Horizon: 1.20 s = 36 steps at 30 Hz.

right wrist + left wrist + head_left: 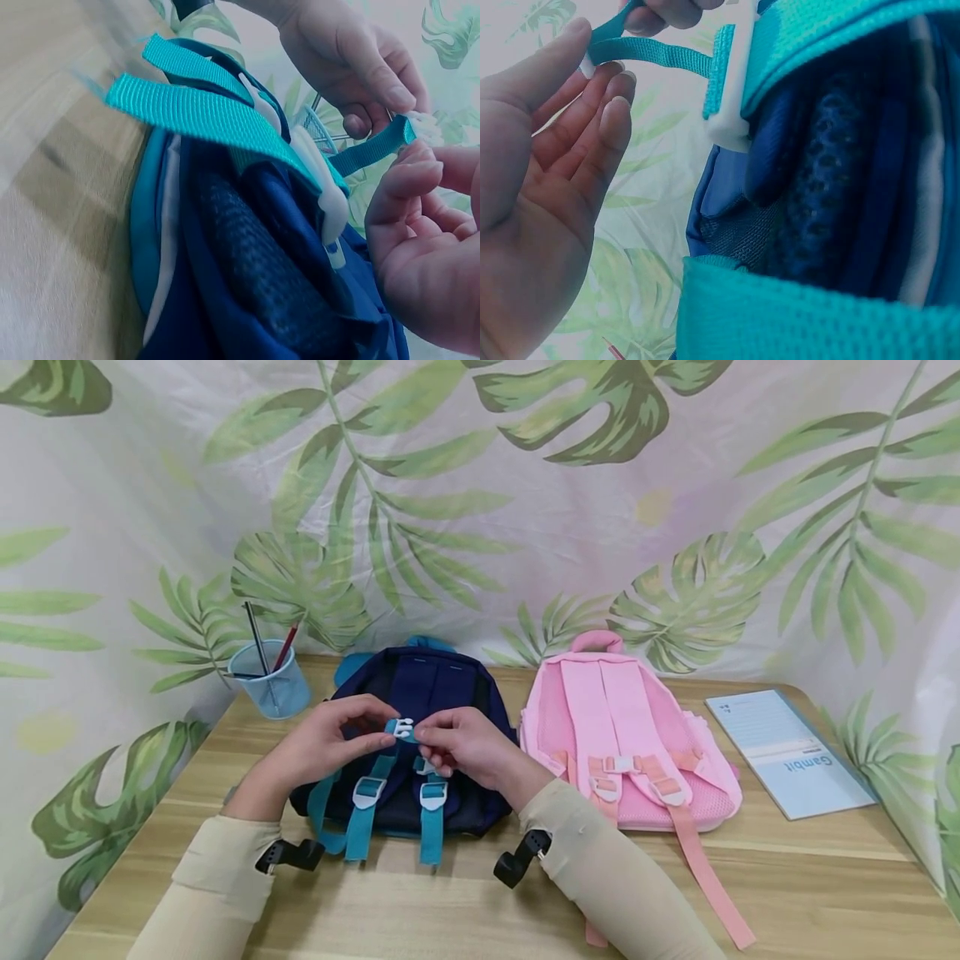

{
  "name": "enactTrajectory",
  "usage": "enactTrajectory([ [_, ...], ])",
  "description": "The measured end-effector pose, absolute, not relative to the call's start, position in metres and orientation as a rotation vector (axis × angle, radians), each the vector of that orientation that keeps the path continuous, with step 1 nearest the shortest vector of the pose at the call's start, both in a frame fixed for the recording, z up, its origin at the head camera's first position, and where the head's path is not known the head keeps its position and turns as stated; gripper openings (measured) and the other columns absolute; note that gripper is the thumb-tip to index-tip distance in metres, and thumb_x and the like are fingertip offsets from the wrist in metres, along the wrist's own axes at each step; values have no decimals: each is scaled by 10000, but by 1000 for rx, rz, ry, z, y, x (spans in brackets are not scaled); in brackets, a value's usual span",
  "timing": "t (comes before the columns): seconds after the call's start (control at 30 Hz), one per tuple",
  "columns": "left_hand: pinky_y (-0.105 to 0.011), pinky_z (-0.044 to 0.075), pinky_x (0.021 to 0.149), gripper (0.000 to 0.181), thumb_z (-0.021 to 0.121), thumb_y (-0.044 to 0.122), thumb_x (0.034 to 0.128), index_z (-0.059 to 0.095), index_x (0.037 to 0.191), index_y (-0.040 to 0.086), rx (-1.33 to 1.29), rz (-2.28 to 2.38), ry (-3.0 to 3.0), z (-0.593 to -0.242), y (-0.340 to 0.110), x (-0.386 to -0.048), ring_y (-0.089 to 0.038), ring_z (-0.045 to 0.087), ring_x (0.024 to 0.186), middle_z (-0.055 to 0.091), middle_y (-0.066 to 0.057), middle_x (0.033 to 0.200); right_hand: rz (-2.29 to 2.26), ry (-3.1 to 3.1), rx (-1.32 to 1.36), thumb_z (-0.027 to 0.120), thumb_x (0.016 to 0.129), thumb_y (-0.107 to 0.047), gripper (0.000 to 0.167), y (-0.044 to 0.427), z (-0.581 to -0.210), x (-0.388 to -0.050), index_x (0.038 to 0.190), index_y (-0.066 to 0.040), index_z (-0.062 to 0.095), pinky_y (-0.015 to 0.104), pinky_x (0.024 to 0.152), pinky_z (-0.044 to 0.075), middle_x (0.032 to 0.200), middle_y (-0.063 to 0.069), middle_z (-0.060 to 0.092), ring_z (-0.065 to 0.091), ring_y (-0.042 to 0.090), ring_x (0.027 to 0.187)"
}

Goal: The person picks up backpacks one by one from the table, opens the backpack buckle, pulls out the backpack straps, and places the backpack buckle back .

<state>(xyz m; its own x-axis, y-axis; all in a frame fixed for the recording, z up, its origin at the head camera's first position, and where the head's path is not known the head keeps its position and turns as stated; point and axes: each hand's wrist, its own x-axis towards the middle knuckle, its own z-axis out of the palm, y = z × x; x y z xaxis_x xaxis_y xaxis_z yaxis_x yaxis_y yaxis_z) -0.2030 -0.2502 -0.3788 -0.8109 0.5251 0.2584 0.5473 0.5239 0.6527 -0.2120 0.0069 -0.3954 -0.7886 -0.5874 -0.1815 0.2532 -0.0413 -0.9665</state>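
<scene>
A dark blue backpack (450,685) lies strap side up on the table, with teal webbing straps (362,831) and white plastic adjusters (433,792). Above it, my left hand (330,735) pinches a white pronged buckle (403,727) between thumb and fingers. Teal strap (371,152) runs from the backpack to this buckle, and my right hand (468,743) pinches the strap close beside it. Seen from the left wrist, the left thumb presses the strap (649,52) where it bends at the buckle, most of which is hidden there.
A pink backpack (615,693) with peach straps lies to the right. Beyond it is a light blue booklet (791,752). At the back left stands a blue mesh cup (277,693) holding pencils. A leaf-patterned cloth (450,527) hangs behind the wooden table (420,910).
</scene>
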Motion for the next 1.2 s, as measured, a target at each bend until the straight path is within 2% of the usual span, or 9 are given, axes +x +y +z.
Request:
enactTrajectory([
  [0.3, -284, 602, 835, 224, 766, 97, 1007, 775, 1214, 183, -1025, -1234, -2697, -380, -249, -207, -87, 696, 949, 777, 41, 1112, -1886, 1653, -343, 575, 1100, -47, 170, 0, -392, -213, 1167, 79, 666, 190, 574, 478, 782, 12, 638, 520, 108, 622],
  [0.5, -256, 590, 811, 232, 756, 70, 1009, 778, 1210, 183, -1023, -1221, -2647, -382, -253, -206, -70, 681, 927, 778, 44, 1099, -1904, 1605, -258, 623, 1081, -47, 266, 3, -393, -213, 1272, 133, 667, 194, 650, 560, 815, 10, 731, 635, 88, 685],
  [0.67, -234, 585, 828, 229, 754, 78, 1013, 772, 1220, 175, -1004, -1213, -2652, -382, -254, -206, -69, 686, 934, 775, 41, 1102, -1930, 1604, -238, 638, 1068, -21, 228, 3, -395, -214, 1241, 121, 679, 210, 696, 603, 837, 19, 762, 708, 93, 720],
  [0.9, -230, 579, 839, 227, 752, 82, 1015, 768, 1225, 168, -992, -1218, -2677, -382, -255, -205, -70, 681, 942, 773, 34, 1111, -1932, 1606, -229, 640, 1067, -21, 209, 2, -395, -213, 1222, 112, 684, 205, 686, 600, 835, 21, 754, 699, 93, 710],
  [1.2, -232, 577, 819, 228, 753, 81, 1014, 768, 1218, 180, -1031, -1232, -2666, -384, -254, -207, -86, 668, 929, 764, 42, 1108, -1948, 1574, -263, 615, 1075, -5, 267, 0, -392, -210, 1283, 157, 659, 200, 699, 593, 842, 12, 762, 703, 86, 725],
])
